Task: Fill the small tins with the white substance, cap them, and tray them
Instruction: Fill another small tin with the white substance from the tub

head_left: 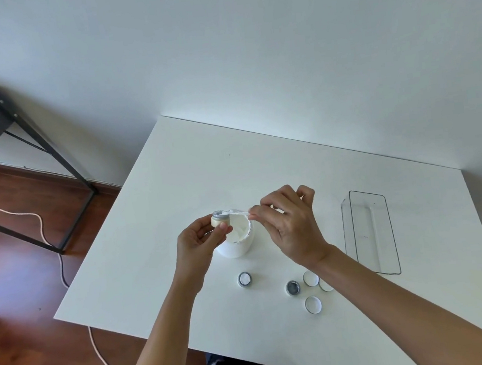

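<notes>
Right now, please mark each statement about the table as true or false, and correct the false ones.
1. The left hand holds a small tin. True.
2. The clear tray already holds capped tins. False: no tin is in it.
3. The right hand pinches a thin white spatula whose tip is at the held tin. True.
4. The tin on the table nearest the left arm looks empty. False: it shows white filling.
5. All the lids are on tins. False: they lie loose on the table.
</notes>
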